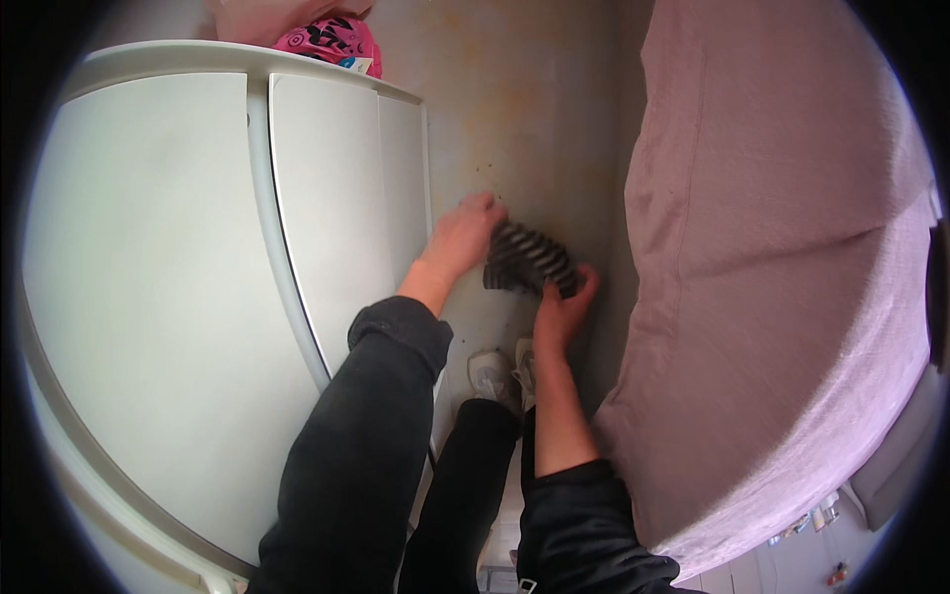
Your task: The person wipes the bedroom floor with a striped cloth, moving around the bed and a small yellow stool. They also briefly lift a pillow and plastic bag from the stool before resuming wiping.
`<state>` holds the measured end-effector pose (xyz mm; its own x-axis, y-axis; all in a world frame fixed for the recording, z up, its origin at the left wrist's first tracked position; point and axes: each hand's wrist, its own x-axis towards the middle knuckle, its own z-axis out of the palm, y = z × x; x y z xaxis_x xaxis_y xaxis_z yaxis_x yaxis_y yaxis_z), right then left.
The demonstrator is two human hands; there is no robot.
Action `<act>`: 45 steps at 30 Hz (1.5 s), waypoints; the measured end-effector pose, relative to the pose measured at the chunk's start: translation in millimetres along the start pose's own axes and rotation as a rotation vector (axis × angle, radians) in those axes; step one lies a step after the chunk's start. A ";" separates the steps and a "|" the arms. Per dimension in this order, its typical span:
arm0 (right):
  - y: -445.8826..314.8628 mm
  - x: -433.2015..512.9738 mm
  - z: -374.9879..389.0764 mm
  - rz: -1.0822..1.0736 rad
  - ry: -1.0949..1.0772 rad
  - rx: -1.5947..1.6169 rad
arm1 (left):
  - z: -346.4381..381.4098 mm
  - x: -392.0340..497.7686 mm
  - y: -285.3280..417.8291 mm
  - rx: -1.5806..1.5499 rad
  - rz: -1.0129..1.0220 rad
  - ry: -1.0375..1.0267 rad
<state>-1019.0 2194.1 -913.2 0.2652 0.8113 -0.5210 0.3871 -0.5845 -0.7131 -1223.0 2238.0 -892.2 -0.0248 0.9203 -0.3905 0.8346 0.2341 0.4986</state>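
Observation:
Between my two hands hangs a black-and-grey striped cloth (pixel 536 251), slightly blurred and folded over on itself. My left hand (pixel 467 230) pinches its upper left corner. At its lower right end, my right hand (pixel 568 301) grips the edge between thumb and fingers. The cloth is held above the floor (pixel 512 141), in front of my shoes (pixel 491 373). Whether it is a garment or a plain piece of fabric, I cannot tell.
White cabinet doors (pixel 326 185) stand close along the left. A bed or sofa under a pink cover (pixel 764 260) fills the right. A bright pink printed bag (pixel 334 41) lies beyond the cabinet. Small dark specks (pixel 486 169) dot the floor.

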 end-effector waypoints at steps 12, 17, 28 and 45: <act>-58.3 84.6 68.8 -0.244 -0.237 -0.567 | -4.8 88.0 -51.0 0.506 -0.135 -0.098; -67.0 116.7 94.7 -0.323 -0.361 -0.798 | -0.7 121.8 -56.0 0.497 -0.023 -0.039; -43.1 62.0 76.7 -0.258 -0.720 -1.153 | 47.8 13.3 -57.5 0.311 -0.361 -0.170; -276.6 -198.7 -191.4 -0.435 -0.657 -0.626 | -134.7 -269.3 274.8 -0.053 -0.629 -0.333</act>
<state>-1009.7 2196.9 -522.7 -0.4758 0.6748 -0.5641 0.7792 0.0259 -0.6262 -1061.1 2096.7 -545.8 -0.3162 0.4631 -0.8280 0.6895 0.7117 0.1347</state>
